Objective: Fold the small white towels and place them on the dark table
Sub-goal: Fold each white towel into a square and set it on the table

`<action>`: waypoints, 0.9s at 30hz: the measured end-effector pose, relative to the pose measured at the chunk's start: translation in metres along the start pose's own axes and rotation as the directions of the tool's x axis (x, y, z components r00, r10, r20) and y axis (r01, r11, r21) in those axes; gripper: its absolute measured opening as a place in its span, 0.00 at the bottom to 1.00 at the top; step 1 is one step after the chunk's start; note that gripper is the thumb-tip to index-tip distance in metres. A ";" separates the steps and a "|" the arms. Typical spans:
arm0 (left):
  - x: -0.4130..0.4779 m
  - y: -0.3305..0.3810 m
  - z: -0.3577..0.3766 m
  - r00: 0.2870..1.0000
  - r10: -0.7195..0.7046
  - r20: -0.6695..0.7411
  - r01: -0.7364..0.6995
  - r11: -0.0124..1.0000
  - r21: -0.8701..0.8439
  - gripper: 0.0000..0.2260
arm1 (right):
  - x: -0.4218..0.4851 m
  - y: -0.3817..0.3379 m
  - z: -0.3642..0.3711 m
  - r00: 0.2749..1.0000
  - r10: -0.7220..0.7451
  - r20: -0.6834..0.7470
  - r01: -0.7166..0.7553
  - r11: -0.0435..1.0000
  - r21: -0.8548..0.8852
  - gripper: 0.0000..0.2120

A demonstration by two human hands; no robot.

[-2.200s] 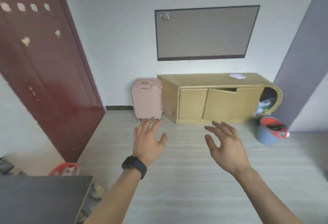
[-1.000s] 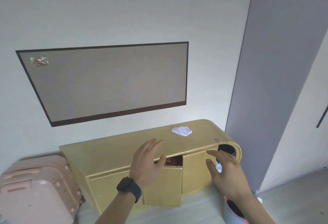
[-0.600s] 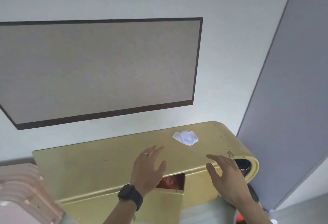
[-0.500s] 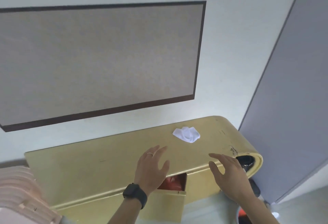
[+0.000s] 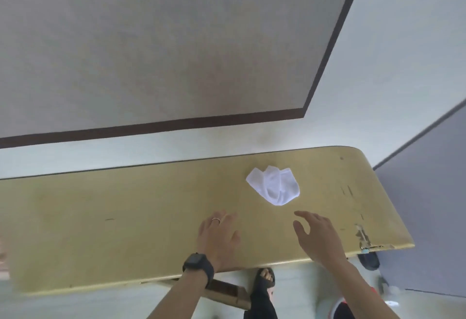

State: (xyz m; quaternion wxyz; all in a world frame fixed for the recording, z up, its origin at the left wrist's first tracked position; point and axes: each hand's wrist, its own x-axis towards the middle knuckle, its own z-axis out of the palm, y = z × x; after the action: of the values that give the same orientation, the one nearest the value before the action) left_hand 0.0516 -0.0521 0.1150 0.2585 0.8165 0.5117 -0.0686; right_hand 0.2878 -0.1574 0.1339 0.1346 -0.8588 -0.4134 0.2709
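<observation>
**Towel ahead of two empty hands**

While both hands hover over the yellow counter [image 5: 126, 217], a small white towel [image 5: 273, 187] lies crumpled on its top, toward the right end and closer to the wall than to the front edge. The right hand [image 5: 319, 236] is the nearer of the two: its fingers are spread and loosely curved, the fingertips pointing up and left toward the towel's lower corner, close to it but with bare counter showing between. It holds nothing. The left hand [image 5: 218, 239] sits to the left and lower in the view, palm down, fingers extended and slightly apart, also empty; the towel is up and to the right of it, farther off than from the right hand. A ring [image 5: 216, 220] shows on one left finger and a dark watch [image 5: 198, 265] on that wrist. Below the counter's front edge, a foot in a dark sandal [image 5: 264, 278] stands on the pale floor. A dark-framed grey panel [image 5: 151, 41] hangs on the wall above.
</observation>
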 end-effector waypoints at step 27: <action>0.143 -0.020 0.045 0.915 -0.288 0.284 0.299 0.954 0.003 0.31 | 0.202 -0.014 0.012 0.991 -0.085 0.102 0.080 0.995 0.055 0.06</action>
State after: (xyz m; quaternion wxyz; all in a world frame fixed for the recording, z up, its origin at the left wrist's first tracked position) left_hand 0.1075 0.0468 0.0155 0.3318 0.7069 0.5877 -0.2117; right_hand 0.3751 0.0095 0.0590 0.1458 -0.8220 -0.4480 0.3199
